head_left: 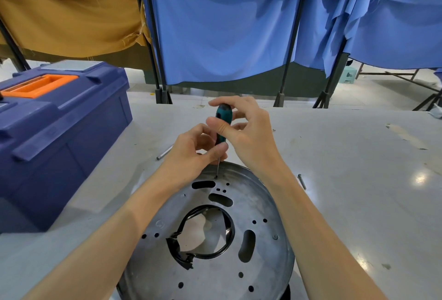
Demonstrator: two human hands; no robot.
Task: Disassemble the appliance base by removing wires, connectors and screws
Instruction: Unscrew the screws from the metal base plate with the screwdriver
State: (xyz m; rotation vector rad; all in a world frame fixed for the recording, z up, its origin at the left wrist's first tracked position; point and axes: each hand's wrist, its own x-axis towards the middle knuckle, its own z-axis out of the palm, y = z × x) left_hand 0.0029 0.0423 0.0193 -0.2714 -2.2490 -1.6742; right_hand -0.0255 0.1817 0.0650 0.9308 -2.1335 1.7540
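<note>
A round grey metal appliance base (258, 206) lies flat on the table in front of me, with slots, small holes and a black wire (227, 235) looped around its central opening. A teal-handled screwdriver (223, 121) stands upright, its thin tip set in a screw hole (216, 176) near the far rim. My right hand (246, 132) grips the handle with thumb and fingers. My left hand (193, 153) pinches the lower handle where the shaft begins. One screw head (275, 237) shows on the base's right side.
A blue toolbox (59, 132) with an orange handle stands at the left. A loose screw (301, 181) lies right of the base, and a metal rod (163, 153) lies behind my left hand. Blue and mustard cloth hangs on black frames beyond the table.
</note>
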